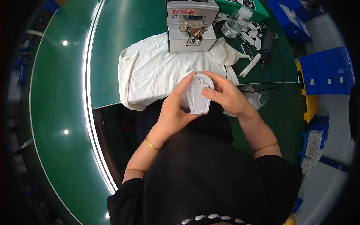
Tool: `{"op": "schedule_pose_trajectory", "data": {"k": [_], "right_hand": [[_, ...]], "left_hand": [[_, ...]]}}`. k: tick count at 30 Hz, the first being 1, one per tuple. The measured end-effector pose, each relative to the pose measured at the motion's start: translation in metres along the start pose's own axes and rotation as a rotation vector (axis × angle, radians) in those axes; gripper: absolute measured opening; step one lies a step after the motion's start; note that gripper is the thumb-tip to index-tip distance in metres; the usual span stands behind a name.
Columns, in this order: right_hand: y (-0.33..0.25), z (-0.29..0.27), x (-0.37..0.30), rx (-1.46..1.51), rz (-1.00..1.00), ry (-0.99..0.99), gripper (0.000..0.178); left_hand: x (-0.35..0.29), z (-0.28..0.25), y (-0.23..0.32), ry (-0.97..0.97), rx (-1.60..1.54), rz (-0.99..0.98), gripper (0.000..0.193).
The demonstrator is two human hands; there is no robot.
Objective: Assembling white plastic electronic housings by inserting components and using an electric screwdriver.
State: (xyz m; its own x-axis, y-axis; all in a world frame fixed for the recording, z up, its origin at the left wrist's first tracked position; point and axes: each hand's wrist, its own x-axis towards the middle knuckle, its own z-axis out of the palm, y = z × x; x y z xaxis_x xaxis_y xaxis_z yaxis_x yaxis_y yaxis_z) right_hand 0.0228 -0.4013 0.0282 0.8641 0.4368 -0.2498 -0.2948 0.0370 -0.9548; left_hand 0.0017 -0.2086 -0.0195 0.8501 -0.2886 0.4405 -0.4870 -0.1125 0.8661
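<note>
Between my two hands is a white plastic housing [199,98], rounded at its far end and narrower toward me, with a raised rim and a recessed panel inside. My left hand [176,103] wraps its left side, fingers at the far end and along the bottom. My right hand [227,93] grips the right side, with the thumb pressed on the inner face near the rim. The housing is held over the near edge of a white cloth [148,71] on the table. My palms hide parts of its sides and its underside.
A boxy grey-white machine [191,33] stands on the cloth's far side. Right of it are a clear jar [231,28], loose white parts [252,37], a dark electric screwdriver [267,47] with a cord, and a green bin [258,11]. Blue bins [326,73] stand at the far right.
</note>
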Motion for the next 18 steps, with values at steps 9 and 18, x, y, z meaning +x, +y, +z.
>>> {"op": "schedule_pose_trajectory", "data": {"k": [9,18], "right_hand": [[0.008,0.017,-0.011,0.007,-0.170,0.027,0.061],[0.009,0.021,-0.012,-0.065,-0.197,0.095,0.061]], "left_hand": [[-0.002,-0.011,0.029,0.019,-0.548,-0.333,0.075],[0.001,-0.003,0.031,0.075,-0.589,-0.345,0.071]]}}
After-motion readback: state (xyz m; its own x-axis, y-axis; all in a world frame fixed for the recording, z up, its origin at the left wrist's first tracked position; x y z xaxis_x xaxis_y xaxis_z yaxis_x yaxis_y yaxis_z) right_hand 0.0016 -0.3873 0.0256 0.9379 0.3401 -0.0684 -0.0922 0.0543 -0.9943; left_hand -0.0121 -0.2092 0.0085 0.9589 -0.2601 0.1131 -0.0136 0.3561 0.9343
